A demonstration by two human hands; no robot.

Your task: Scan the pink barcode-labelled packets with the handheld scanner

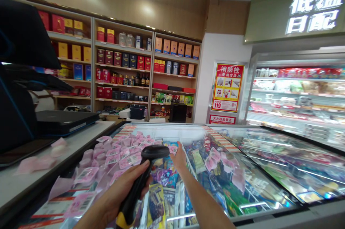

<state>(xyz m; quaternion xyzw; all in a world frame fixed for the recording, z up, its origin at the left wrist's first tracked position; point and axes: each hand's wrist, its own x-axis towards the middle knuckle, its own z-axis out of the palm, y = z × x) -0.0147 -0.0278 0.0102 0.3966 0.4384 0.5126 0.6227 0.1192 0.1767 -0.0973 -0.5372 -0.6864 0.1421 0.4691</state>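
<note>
My left hand [126,186] is wrapped round the handle of a black barcode scanner [155,151] with a yellow base, its head turned to the right. Just past the scanner head, my right hand [178,159] reaches over the freezer's glass top, its fingers closed on a small pink pack [173,149], mostly hidden by the scanner and fingers. To the left, a heap of small pink packs [113,157] with barcode labels lies on the glass. A smaller group of pink packs [223,162] lies on the right part of the glass.
Colourful frozen packages [157,204] show through the freezer glass. At the left, a counter [16,193] bears a dark checkout terminal [24,78] and a few pink packs [40,162]. Shelves of boxes [129,60] stand behind, with a lit refrigerated display [291,103] at the right.
</note>
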